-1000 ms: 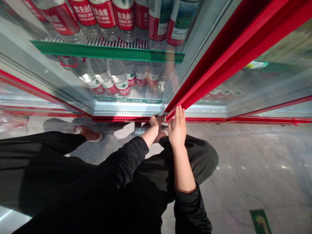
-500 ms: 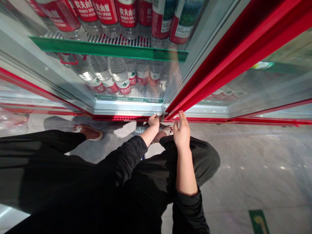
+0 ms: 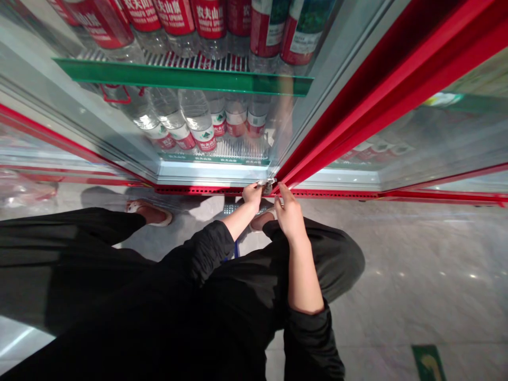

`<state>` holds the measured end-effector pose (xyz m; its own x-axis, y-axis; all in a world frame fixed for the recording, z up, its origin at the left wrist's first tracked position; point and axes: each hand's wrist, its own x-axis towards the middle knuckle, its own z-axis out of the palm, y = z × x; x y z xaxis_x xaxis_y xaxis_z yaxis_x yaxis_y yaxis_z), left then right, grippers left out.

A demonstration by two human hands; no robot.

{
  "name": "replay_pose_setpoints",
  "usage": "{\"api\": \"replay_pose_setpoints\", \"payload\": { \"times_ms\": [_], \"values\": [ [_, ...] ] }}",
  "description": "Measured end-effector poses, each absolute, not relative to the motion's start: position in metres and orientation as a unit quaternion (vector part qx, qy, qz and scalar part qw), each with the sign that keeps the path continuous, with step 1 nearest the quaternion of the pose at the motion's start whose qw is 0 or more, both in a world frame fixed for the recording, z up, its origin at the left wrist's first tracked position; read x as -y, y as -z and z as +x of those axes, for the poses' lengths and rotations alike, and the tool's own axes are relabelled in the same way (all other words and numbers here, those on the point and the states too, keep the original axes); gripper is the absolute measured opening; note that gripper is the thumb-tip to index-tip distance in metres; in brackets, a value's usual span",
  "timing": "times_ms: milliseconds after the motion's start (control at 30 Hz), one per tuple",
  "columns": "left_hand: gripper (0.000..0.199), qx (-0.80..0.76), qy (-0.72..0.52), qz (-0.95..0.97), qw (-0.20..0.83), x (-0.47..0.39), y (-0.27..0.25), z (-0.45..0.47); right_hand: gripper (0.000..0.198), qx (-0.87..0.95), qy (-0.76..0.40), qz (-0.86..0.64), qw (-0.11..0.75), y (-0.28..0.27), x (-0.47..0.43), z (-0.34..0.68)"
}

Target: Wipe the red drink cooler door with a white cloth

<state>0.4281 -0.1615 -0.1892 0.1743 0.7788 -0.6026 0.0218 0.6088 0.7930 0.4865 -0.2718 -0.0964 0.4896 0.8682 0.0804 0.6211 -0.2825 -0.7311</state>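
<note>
At the lower corner of a red door frame [image 3: 337, 111], my left hand [image 3: 252, 195] is closed on a small silvery-grey thing [image 3: 266, 184]. Its kind is too small to make out; it lies against the frame's foot. To its right, my right hand [image 3: 291, 212] is open, its fingers stretched up toward that same corner. The fingertips come close to the frame; whether they touch it is unclear. Behind the hands stands a glass-fronted cooler with a red, perforated bottom rail [image 3: 206, 190].
Bottled water with red labels [image 3: 210, 21] stands on a green-edged shelf [image 3: 186, 78]. More clear bottles [image 3: 198, 119] fill the lower shelf. A second glass door adjoins on the right. My black-trousered knees flank the hands. A green floor sign [image 3: 428, 362] lies at lower right.
My right hand has moved slightly left and tilted its fingers toward the silvery thing and my left hand. The left hand keeps its hold at the frame's corner.
</note>
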Motion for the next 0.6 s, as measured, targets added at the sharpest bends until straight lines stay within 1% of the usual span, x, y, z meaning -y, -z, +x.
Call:
{"api": "replay_pose_setpoints", "payload": {
  "times_ms": [167,333,500,600],
  "values": [
    [0.042,-0.6,-0.215,0.346,0.688,0.15,0.196,0.415,0.055,0.47,-0.167,-0.788,0.362,0.099,0.271,0.486],
    [0.043,-0.572,-0.206,0.373,0.701,0.147,0.193,0.422,0.056,0.475,-0.161,-0.787,0.36,0.099,0.27,0.487],
    [0.042,-0.563,-0.221,0.355,0.713,0.139,0.191,0.433,0.055,0.474,-0.161,-0.787,0.362,0.097,0.267,0.49],
    [0.041,-0.574,-0.281,0.319,0.7,0.135,0.196,0.428,0.055,0.473,-0.163,-0.79,0.355,0.097,0.267,0.491]
  ]
}}
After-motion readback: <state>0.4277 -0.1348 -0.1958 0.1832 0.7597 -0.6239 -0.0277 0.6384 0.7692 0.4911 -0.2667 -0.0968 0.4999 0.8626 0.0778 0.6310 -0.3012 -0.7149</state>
